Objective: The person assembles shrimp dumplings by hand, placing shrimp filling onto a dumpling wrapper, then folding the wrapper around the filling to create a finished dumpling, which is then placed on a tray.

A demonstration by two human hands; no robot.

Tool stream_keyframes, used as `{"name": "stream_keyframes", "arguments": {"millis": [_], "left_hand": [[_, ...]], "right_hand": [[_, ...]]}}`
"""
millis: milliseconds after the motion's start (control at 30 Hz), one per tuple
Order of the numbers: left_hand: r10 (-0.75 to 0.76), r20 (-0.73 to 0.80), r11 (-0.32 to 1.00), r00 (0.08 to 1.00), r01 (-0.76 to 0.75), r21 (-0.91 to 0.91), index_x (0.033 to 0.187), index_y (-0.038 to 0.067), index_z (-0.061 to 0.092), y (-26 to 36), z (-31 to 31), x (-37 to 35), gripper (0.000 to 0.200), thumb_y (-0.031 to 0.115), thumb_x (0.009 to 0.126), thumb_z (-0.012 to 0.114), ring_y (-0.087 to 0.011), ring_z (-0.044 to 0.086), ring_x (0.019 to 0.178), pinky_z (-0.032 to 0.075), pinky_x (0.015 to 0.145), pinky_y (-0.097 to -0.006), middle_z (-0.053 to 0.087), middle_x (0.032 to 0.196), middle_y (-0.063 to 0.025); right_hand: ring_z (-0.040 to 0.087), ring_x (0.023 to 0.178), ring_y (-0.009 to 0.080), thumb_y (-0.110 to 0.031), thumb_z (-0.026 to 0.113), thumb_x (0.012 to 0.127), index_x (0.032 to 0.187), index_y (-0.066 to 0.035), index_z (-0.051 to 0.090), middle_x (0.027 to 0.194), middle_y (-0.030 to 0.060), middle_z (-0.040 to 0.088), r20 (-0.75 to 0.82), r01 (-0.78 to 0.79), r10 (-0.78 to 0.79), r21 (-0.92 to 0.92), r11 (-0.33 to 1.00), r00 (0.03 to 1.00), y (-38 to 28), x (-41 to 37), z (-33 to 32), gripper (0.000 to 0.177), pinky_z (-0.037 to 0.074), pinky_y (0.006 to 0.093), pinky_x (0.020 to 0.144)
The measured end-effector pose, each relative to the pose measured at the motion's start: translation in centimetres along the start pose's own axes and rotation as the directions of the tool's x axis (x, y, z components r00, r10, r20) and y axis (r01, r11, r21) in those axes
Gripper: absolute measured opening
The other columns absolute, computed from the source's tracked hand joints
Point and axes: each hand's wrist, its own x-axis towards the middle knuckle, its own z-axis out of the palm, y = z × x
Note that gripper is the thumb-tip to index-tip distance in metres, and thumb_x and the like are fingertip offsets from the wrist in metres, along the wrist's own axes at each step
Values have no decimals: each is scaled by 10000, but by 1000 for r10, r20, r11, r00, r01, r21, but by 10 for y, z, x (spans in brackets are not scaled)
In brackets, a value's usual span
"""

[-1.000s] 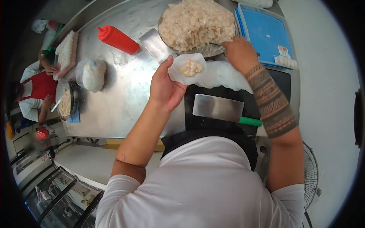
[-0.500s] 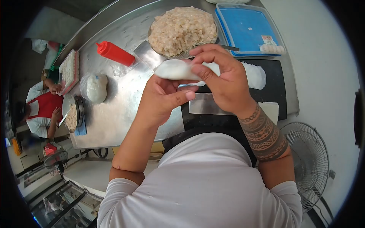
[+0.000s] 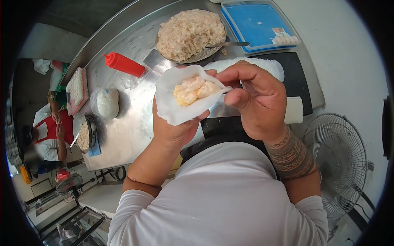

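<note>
A thin white dumpling wrapper (image 3: 167, 96) rests across my left hand (image 3: 174, 133), cupped from underneath, most of its fingers hidden below. On the wrapper sits a lump of pinkish filling with yellow bits (image 3: 195, 90). My right hand (image 3: 262, 100) holds the wrapper's right edge, drawn to a point between thumb and fingers. Beyond my hands stands a bowl heaped with the same pale filling (image 3: 188, 35), with a flat metal spatula (image 3: 232, 44) stuck in its right side. A pile of white wrappers (image 3: 269, 67) lies behind my right hand on a black mat (image 3: 295, 76).
A red squeeze bottle (image 3: 124, 64) lies on the steel table (image 3: 135, 110), near a bagged white lump (image 3: 106, 102). At back right is a blue-lidded container (image 3: 258, 24). A co-worker in a red apron (image 3: 53, 126) works at the left. A fan (image 3: 342, 164) stands right.
The wrapper has tilted and spread toward me, so its filling now shows. My right hand has moved right and down to its edge. The view has shifted slightly.
</note>
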Motion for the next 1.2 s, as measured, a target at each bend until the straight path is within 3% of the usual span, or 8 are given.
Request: {"name": "stream_keyframes", "arguments": {"millis": [233, 367, 400, 467, 600, 1000, 1100, 1200], "left_hand": [[6, 143, 725, 990, -103, 681, 1222, -26, 654, 33, -11, -8, 598, 103, 714, 942, -222, 694, 1044, 547, 943, -335, 705, 1153, -116], [-10, 521, 667, 854, -382, 640, 1219, -34, 652, 43, -29, 13, 621, 108, 696, 957, -206, 669, 1070, 546, 946, -349, 701, 1183, -155], [-16, 521, 670, 854, -377, 639, 1219, -34, 652, 42, -29, 8, 621, 108, 696, 957, -206, 669, 1070, 546, 946, -349, 701, 1183, -155], [30, 219, 903, 975, -120, 412, 1191, -32, 667, 33, -22, -3, 592, 128, 704, 963, -212, 670, 1080, 545, 947, -342, 709, 1171, -167], [-14, 149, 956, 989, -30, 291, 1191, -28, 673, 21, -32, -12, 508, 98, 768, 923, -207, 687, 1064, 557, 944, -334, 687, 1229, -146], [64, 203, 954, 977, -119, 276, 1175, -10, 660, 12, -35, -12, 471, 101, 792, 910, -171, 684, 1047, 565, 897, -311, 697, 1189, -112], [-228, 106, 917, 968, 177, 359, 1186, -19, 660, 28, -35, -16, 471, 109, 804, 906, -148, 672, 1047, 556, 911, -310, 693, 1162, -93], [-127, 226, 949, 966, 52, 311, 1190, -18, 662, 24, -30, -9, 475, 93, 798, 905, -151, 668, 1054, 553, 924, -316, 689, 1162, -101]], "right_hand": [[662, 875, 128, -144, 781, 932, 1033, -3, 725, 959, 62, 736, -34, -115, 112, -109, 987, 993, -20, -7, 7, 183, 534, 272, 811], [671, 886, 137, -133, 774, 938, 1029, 4, 725, 965, 70, 736, 36, -174, 175, -28, 984, 984, -22, -11, 15, 172, 537, 281, 816], [667, 875, 152, -115, 769, 935, 1023, 2, 720, 954, 76, 723, 43, -151, 155, -87, 985, 987, -22, -11, 17, 155, 534, 289, 812], [658, 854, 183, -79, 758, 929, 1011, -2, 710, 932, 87, 698, 62, -98, 113, -203, 974, 992, -23, -12, 20, 122, 528, 305, 802], [654, 872, 195, -52, 748, 923, 1006, -8, 695, 935, 86, 683, 30, -109, 121, -258, 960, 992, -27, -19, 31, 108, 522, 303, 812], [629, 835, 189, 4, 744, 884, 951, -21, 691, 894, 74, 665, -61, -142, 130, -307, 941, 990, -28, -26, 34, 90, 503, 303, 771], [579, 884, 130, -76, 697, 975, 999, 11, 637, 982, 54, 624, 10, -61, 69, -368, 928, 998, -30, -27, 29, 109, 491, 263, 800], [583, 862, 129, -64, 694, 975, 989, 14, 638, 966, 59, 628, -57, -150, 140, -233, 961, 988, -32, -25, 32, 97, 493, 261, 781]]}}
